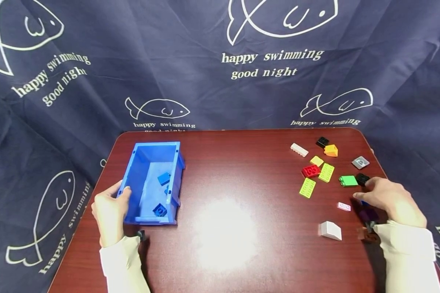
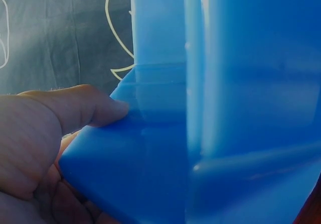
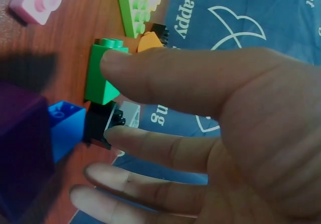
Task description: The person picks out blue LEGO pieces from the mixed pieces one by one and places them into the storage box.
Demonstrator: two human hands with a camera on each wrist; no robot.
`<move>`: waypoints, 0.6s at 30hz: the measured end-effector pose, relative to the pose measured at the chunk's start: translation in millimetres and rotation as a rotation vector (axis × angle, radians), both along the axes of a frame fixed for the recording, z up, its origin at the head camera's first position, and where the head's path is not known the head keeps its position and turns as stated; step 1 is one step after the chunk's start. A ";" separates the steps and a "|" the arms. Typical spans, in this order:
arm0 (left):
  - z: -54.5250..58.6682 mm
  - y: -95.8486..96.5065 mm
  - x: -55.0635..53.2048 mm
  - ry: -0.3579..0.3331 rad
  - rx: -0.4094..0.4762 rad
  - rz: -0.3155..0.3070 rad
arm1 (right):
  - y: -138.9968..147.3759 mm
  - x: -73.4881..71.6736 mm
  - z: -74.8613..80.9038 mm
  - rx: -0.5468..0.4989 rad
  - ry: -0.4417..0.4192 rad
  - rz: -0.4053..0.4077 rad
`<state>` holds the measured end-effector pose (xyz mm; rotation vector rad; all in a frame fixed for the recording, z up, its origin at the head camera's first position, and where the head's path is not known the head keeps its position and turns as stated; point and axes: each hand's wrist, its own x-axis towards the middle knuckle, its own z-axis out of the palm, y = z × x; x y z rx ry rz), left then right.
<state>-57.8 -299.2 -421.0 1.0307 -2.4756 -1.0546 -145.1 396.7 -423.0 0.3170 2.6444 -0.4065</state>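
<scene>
My left hand grips the near left edge of a blue plastic bin, thumb on the inner side of the wall. Several blue bricks lie on the bin's floor. At the table's right side, my right hand hovers low over loose bricks, thumb and fingers spread apart with nothing between them. In the right wrist view, a blue brick lies close by its fingers, between a dark purple block and a black brick. A green brick stands near the thumb tip.
Loose pieces lie farther back on the right: a red brick, lime bricks, an orange piece and a white brick. Nearer are a pink brick and white block. A fish-print curtain surrounds the table.
</scene>
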 end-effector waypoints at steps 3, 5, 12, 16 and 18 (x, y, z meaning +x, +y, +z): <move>0.5 0.1 0.2 -0.004 0.014 0.002 | 0.0 -1.1 -3.6 -0.002 0.002 -0.005; -0.2 0.5 1.0 -0.013 0.027 0.004 | 0.3 -0.7 -7.3 -0.002 0.009 0.001; -0.4 0.3 -0.2 -0.033 0.040 0.006 | 2.9 0.0 -18.4 -0.027 0.062 0.086; 0.1 0.4 -0.8 -0.028 0.029 0.002 | 2.5 -0.6 -21.1 -0.032 0.064 0.078; 0.3 0.2 -0.6 -0.025 0.029 0.004 | 2.0 -1.0 -21.9 -0.034 0.057 0.058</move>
